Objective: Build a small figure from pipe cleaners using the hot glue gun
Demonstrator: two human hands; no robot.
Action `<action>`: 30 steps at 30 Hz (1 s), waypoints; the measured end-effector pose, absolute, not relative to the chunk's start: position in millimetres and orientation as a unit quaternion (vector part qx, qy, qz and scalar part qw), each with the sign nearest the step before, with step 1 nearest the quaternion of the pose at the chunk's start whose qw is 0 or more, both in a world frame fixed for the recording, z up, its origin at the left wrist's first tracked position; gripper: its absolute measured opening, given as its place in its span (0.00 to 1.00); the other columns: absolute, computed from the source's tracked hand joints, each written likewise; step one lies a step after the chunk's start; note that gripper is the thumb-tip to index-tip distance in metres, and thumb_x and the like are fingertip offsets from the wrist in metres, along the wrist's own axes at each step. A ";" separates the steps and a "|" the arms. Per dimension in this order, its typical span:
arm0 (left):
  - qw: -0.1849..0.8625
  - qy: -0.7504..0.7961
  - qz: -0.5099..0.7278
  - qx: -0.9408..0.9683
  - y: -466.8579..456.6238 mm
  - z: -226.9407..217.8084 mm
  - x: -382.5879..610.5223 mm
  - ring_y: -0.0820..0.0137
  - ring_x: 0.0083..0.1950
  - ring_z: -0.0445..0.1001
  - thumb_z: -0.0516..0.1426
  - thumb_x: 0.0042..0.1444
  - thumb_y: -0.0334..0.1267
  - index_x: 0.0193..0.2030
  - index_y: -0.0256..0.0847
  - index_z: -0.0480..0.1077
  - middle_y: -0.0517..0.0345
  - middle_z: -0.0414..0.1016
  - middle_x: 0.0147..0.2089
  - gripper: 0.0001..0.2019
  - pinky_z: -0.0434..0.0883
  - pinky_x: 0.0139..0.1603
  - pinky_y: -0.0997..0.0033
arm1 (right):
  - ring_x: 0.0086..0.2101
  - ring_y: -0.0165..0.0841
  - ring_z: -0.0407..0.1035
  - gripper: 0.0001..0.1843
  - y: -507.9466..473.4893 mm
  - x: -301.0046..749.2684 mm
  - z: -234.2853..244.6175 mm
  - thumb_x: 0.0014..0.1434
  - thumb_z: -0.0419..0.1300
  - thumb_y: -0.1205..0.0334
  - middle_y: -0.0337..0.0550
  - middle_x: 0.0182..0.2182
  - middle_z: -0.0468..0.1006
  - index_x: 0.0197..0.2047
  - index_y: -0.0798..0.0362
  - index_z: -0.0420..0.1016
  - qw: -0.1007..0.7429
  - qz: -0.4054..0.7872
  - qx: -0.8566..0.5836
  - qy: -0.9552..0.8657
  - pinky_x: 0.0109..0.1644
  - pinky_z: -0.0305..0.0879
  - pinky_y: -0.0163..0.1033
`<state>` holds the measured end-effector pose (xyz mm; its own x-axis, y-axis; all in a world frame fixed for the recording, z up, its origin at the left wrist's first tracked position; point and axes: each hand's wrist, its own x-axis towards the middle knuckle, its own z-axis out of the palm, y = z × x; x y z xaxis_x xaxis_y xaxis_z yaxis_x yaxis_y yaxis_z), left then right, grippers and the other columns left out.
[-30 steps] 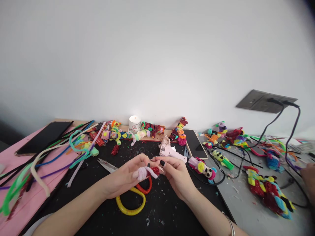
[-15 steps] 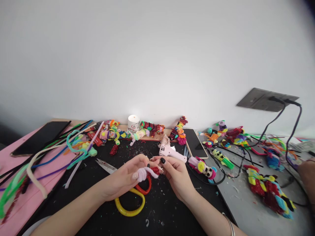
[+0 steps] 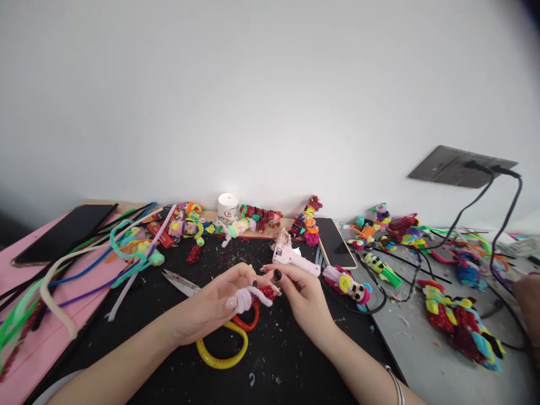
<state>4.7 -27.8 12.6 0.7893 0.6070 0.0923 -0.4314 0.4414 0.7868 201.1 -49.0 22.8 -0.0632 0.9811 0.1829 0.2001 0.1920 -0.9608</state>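
Between my thumb and fingers, my left hand (image 3: 217, 301) grips a coiled lilac pipe cleaner (image 3: 243, 301) with a loose tail curling right. A sparkly red pipe-cleaner part (image 3: 268, 292) shows just behind that tail; whether the two are joined is partly hidden by fingers. My right hand (image 3: 301, 292) is closed in a pinch at the right end of the red part, and its fingertips almost meet those of the left. What exactly lies in that pinch is hard to see. Under my hands lie scissors (image 3: 223, 360) with yellow and red handles, blades pointing left.
A pale pink glue gun (image 3: 292, 258) lies beyond my hands, beside a phone (image 3: 337, 244). Pipe cleaners (image 3: 122, 247) and another phone (image 3: 63, 233) are at left. Pipe-cleaner figures (image 3: 459, 326), cables and a co-worker's hand (image 3: 527, 301) are at right. A paper cup (image 3: 228, 208) stands behind.
Both hands keep nearly the same hold and place. The view has shifted slightly, and the right fingers have moved only a little.
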 end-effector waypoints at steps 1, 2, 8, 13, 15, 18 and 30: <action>0.839 0.101 0.306 0.438 -27.7 13.0 4.8 0.66 0.52 0.68 0.61 0.52 0.47 0.43 0.46 0.66 0.53 0.69 0.55 0.15 0.54 0.59 0.61 | 0.35 0.34 0.75 0.11 -49.2 201.2 22.0 0.60 0.55 0.66 0.41 0.34 0.81 0.41 0.50 0.79 0.477 0.407 -0.490 -0.606 0.40 0.72 0.36; 0.835 0.101 0.305 0.446 -27.6 13.1 4.9 0.66 0.52 0.68 0.61 0.52 0.47 0.43 0.46 0.66 0.53 0.69 0.55 0.15 0.55 0.57 0.63 | 0.35 0.33 0.75 0.11 -49.4 201.3 21.3 0.60 0.55 0.66 0.41 0.34 0.81 0.41 0.50 0.79 0.475 0.408 -0.491 -0.606 0.40 0.72 0.36; 0.817 0.128 0.294 0.480 -26.6 7.2 5.0 0.66 0.51 0.67 0.61 0.52 0.48 0.43 0.46 0.67 0.53 0.67 0.56 0.15 0.60 0.50 0.67 | 0.35 0.33 0.75 0.09 -50.5 199.5 20.2 0.59 0.56 0.63 0.42 0.33 0.81 0.38 0.52 0.78 0.467 0.441 -0.501 -0.581 0.40 0.71 0.36; 0.798 0.131 0.290 0.512 -28.8 5.6 9.0 0.65 0.56 0.64 0.61 0.53 0.45 0.44 0.45 0.66 0.53 0.68 0.55 0.14 0.60 0.52 0.66 | 0.33 0.33 0.74 0.09 -52.1 195.8 19.8 0.60 0.55 0.62 0.43 0.32 0.81 0.35 0.53 0.77 0.476 0.449 -0.512 -0.556 0.38 0.70 0.36; 0.793 0.126 0.295 0.517 -30.8 7.4 11.3 0.64 0.59 0.63 0.61 0.54 0.45 0.44 0.45 0.66 0.53 0.68 0.55 0.14 0.59 0.54 0.65 | 0.33 0.34 0.73 0.10 -53.1 194.7 19.4 0.60 0.55 0.61 0.43 0.31 0.80 0.35 0.54 0.77 0.478 0.449 -0.518 -0.548 0.38 0.70 0.36; 0.785 0.134 0.295 0.528 -33.6 9.0 13.2 0.62 0.60 0.62 0.61 0.54 0.43 0.43 0.44 0.66 0.51 0.67 0.56 0.13 0.58 0.56 0.63 | 0.34 0.35 0.73 0.11 -54.1 193.9 18.8 0.60 0.55 0.60 0.44 0.33 0.81 0.36 0.54 0.77 0.478 0.447 -0.532 -0.537 0.40 0.70 0.37; 0.840 0.111 0.349 0.401 -33.8 11.0 14.8 0.62 0.61 0.63 0.62 0.52 0.45 0.42 0.44 0.68 0.52 0.72 0.54 0.14 0.53 0.62 0.58 | 0.42 0.38 0.72 0.12 -54.2 194.7 15.2 0.61 0.55 0.58 0.44 0.39 0.80 0.40 0.51 0.79 0.504 0.504 -0.482 -0.510 0.46 0.69 0.41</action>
<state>14.8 -33.8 11.0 0.7315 0.6754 0.0930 -0.4974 0.4354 0.7504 194.7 -54.2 15.2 -0.0281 0.9992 0.0286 -0.0160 0.0282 -0.9995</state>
